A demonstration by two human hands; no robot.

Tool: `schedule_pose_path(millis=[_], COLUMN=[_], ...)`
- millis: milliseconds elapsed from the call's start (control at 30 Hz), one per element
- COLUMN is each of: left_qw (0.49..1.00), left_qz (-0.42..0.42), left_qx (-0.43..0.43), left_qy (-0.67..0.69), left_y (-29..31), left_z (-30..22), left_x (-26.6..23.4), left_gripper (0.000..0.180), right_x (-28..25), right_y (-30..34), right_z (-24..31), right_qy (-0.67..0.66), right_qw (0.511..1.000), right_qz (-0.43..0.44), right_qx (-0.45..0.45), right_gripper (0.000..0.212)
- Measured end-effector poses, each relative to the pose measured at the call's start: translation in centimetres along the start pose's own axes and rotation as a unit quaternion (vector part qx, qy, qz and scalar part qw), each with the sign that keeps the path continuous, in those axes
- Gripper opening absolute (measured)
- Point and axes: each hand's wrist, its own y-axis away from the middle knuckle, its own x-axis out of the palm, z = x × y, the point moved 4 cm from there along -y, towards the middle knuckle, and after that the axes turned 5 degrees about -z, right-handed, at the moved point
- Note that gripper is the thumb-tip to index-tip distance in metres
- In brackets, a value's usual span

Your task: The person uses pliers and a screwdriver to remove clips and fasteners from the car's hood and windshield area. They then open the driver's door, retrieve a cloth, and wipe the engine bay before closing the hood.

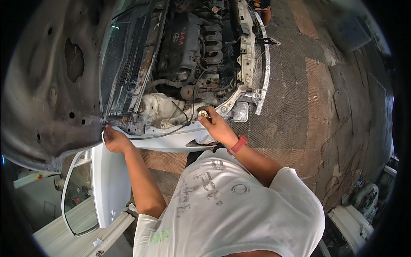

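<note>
My left hand [114,140] is closed, fingertips pinched together at the rear end of the white fender [165,141], just below the rusty bonnet hinge [127,123]. What it pinches, if anything, is hidden. A thin dark cable [183,125] runs along the fender's top edge from near this hand, then curves up into the engine bay. My right hand [218,127] is at the front part of the fender, its fingers wrapped around a small round brass-coloured metal part [203,114]. Its underside is hidden by the fingers.
The raised dark bonnet [47,94] fills the left. Ahead lie the engine [182,47] and the bare front crossmember [248,64]. A white car door [107,180] stands at lower left. Another person's arm [265,16] shows at the top. Patterned mats [287,85] cover the floor.
</note>
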Motion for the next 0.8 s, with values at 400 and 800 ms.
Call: schedule_pose_path(millis=[400, 800], left_qw=[0.999, 0.903], left_qz=[-0.041, 0.086], left_qx=[-0.013, -0.19], left_qy=[0.02, 0.376], left_y=[-0.3, -2.3], left_z=[0.4, 6.9], left_x=[0.9, 4.3], left_gripper=[0.027, 0.031], right_x=[-2.1, -1.6], right_y=[0.6, -0.7], right_z=[-2.3, -5.2], right_qy=[-0.008, -0.048], right_qw=[0.999, 0.998], right_qz=[0.001, -0.009], right_qx=[0.033, 0.038], right_gripper=[0.04, 0.036])
